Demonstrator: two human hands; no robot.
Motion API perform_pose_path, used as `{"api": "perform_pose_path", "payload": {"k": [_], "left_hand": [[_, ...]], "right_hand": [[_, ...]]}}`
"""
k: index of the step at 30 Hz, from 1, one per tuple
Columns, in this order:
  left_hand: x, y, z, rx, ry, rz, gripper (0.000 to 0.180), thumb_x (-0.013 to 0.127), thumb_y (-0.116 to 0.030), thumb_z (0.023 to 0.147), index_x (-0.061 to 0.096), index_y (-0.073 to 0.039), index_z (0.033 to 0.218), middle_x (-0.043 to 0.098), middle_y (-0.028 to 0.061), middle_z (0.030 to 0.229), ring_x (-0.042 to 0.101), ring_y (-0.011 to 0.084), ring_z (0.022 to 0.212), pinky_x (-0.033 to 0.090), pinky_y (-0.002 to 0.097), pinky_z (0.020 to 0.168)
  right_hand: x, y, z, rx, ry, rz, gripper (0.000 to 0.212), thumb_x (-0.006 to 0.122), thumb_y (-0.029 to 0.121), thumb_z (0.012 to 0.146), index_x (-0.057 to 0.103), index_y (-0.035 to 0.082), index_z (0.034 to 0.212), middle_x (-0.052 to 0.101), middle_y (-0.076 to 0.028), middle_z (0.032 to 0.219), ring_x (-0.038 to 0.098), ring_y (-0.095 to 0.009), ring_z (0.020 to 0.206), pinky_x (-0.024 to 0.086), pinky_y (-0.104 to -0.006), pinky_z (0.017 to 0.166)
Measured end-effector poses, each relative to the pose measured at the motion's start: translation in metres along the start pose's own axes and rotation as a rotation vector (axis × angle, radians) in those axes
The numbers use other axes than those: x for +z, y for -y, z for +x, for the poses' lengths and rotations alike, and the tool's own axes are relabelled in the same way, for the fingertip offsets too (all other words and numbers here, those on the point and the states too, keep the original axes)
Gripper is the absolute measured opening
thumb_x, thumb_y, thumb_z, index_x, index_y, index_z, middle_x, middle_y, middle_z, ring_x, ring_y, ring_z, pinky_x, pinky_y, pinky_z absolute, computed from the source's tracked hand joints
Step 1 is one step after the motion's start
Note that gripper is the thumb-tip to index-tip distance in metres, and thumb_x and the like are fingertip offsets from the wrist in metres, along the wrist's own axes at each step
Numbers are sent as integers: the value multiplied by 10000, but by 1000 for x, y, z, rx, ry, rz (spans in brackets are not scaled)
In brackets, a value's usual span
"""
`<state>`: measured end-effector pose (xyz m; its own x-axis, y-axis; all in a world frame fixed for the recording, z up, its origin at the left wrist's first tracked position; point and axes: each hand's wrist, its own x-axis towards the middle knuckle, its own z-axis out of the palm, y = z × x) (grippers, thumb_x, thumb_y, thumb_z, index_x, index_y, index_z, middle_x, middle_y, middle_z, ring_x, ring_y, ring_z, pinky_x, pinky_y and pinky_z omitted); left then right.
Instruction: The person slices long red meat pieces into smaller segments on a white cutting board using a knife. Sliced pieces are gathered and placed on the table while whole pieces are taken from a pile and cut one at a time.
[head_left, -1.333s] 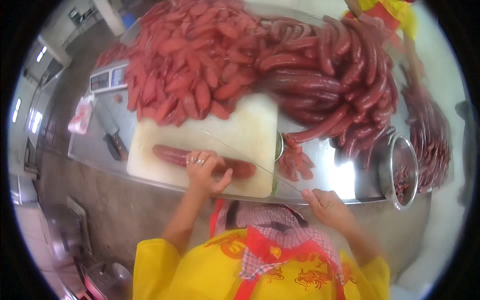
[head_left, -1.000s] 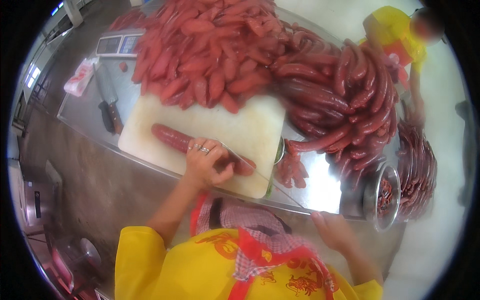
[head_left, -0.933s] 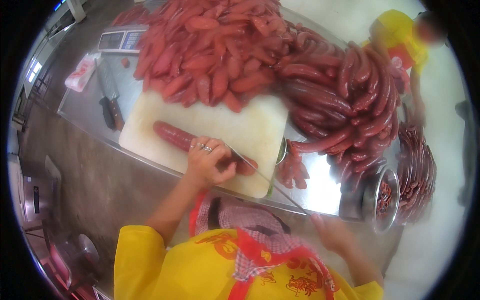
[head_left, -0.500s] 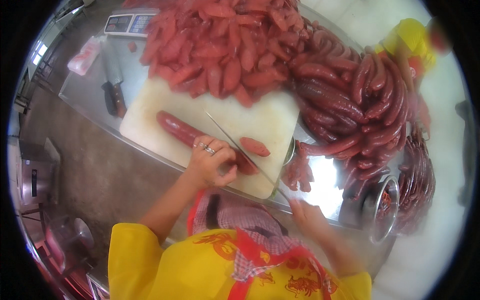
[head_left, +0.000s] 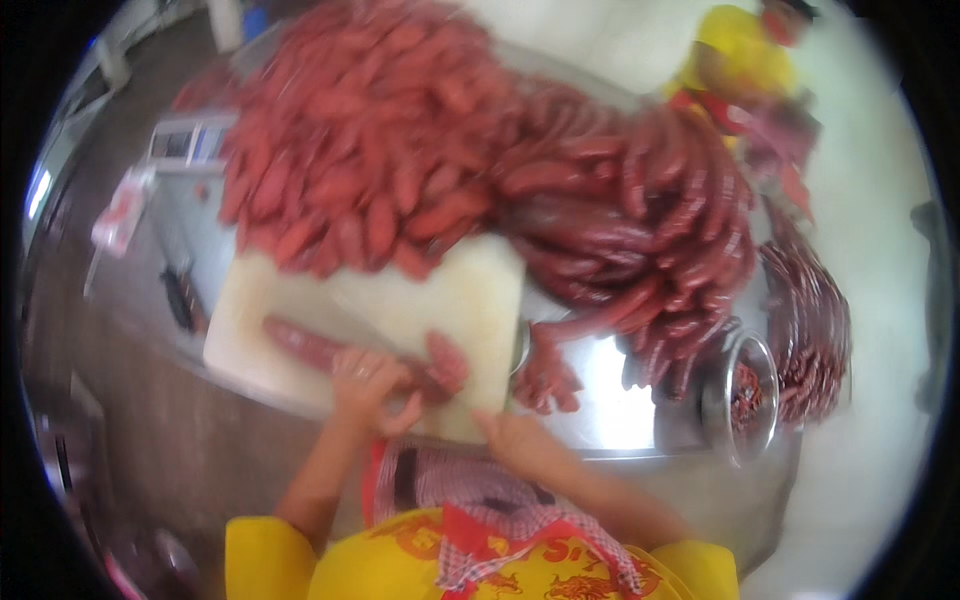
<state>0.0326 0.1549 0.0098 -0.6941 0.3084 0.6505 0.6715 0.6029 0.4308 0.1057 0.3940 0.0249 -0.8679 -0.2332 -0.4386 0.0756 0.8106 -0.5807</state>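
Observation:
A white cutting board [head_left: 440, 295] lies on a steel table [head_left: 610, 425]. My left hand [head_left: 368, 385] presses down on a long red sausage [head_left: 300, 345] lying along the board's near edge. A short cut piece [head_left: 447, 360] lies just right of my fingers. My right hand [head_left: 515, 440] is at the board's near right corner, closed around a knife handle. The blade reaches up-left over the board, but the blur makes it only faintly visible.
A big heap of short red sausages [head_left: 370, 170] borders the board's far side, with darker long sausages [head_left: 640, 230] to the right. A metal bowl [head_left: 740, 395] of red bits stands at the right. A scale [head_left: 185, 145] and a dark tool [head_left: 180, 300] sit left. Another person in yellow [head_left: 740, 60] works beyond.
My right hand rose from below the table edge with a knife and cut a piece off the sausage's right end. The view shifted and blurred. My left hand stayed on the sausage.

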Motion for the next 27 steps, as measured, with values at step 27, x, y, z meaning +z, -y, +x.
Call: {"api": "perform_pose_path", "payload": {"k": [27], "left_hand": [[8, -4, -3, 75, -72, 113, 150, 673, -160, 721, 544, -89, 747, 543, 99, 783, 500, 307, 803, 372, 426, 794]], "right_hand": [[-25, -14, -74, 2, -15, 114, 795, 180, 575, 1006, 665, -51, 928, 662, -298, 887, 648, -462, 869, 504, -534, 822]]}}
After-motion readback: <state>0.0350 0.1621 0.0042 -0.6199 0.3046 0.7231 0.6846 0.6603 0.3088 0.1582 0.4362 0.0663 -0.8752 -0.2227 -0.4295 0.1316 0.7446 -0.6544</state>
